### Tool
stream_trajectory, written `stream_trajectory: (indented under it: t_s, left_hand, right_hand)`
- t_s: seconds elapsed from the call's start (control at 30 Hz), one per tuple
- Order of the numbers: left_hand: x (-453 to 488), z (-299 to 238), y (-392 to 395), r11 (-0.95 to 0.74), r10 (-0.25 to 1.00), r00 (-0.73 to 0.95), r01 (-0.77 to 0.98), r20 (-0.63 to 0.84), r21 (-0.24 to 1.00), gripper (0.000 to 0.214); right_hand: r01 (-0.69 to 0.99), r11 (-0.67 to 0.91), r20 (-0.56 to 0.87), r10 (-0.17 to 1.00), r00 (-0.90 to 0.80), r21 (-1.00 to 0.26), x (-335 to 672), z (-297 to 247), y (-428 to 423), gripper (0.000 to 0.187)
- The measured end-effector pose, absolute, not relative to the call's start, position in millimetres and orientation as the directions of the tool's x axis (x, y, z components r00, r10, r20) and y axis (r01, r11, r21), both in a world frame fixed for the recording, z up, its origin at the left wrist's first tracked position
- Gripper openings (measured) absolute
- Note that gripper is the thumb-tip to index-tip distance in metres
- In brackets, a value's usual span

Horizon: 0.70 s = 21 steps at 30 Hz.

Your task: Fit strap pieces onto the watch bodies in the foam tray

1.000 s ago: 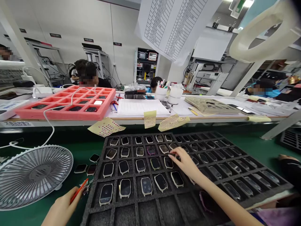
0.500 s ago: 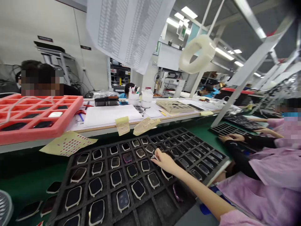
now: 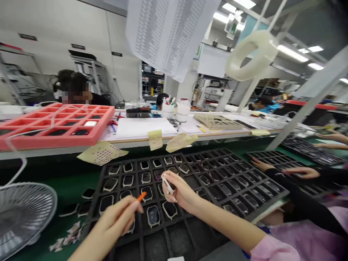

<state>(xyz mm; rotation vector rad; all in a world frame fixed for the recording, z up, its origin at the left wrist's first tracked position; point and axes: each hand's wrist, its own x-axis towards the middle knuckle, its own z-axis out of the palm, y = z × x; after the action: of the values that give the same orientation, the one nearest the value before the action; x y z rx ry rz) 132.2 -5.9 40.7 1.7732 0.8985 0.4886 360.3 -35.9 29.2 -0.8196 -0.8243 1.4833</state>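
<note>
My right hand (image 3: pixel 178 190) is closed around a smartwatch case (image 3: pixel 169 184) with a pale rim, raised over the black foam tray (image 3: pixel 160 239). Between the fingertips of my left hand (image 3: pixel 118 217) is a small orange tool (image 3: pixel 141 196); only its tip shows, so its kind is unclear. That hand hovers left of the watch, above the tray's left part. Watch cases with dark screens and pale rims lie in many of the compartments, one of them a watch case (image 3: pixel 153 216) just below and between my hands.
A grey fan (image 3: pixel 24 214) stands at the left, near loose watch parts (image 3: pixel 69 209) and paper scraps (image 3: pixel 66 237). A red foam tray (image 3: pixel 100 135) rests on the shelf. At the right, a co-worker's hands (image 3: pixel 299 172) are over another black tray (image 3: pixel 274 159).
My right hand has lifted a watch case from the tray and drawn it nearer. My left hand has come into view with the orange tool. The view has shifted left.
</note>
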Motion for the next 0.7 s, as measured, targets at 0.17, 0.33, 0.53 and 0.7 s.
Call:
stream_trajectory:
  t_s: [0.17,0.33,0.53,0.7]
  left_hand:
    - [174.4,46.1,-5.6,-0.117,0.641,0.765,0.184,-0.067,0.976,0.044]
    - [176.5,39.6,-6.8,-0.067,0.628,0.776,0.128,-0.058,0.99,0.041]
    - [176.1,34.0,-5.2,-0.021,0.614,0.786,0.1,-0.066,0.995,0.04]
    - [179.0,30.0,-3.7,0.011,0.6,0.796,0.1,-0.087,0.995,0.042]
  right_hand:
    - [-0.599,-0.153,-0.074,0.985,-0.154,-0.786,333.2,27.7,-37.7,0.027]
    - [-0.628,-0.141,-0.075,0.989,-0.13,-0.765,328.4,28.1,-37.6,0.028]
    - [-0.649,-0.114,-0.056,0.992,-0.11,-0.752,325.2,30.0,-35.7,0.033]
    - [-0.672,-0.107,-0.05,0.993,-0.104,-0.733,324.0,29.2,-35.7,0.032]
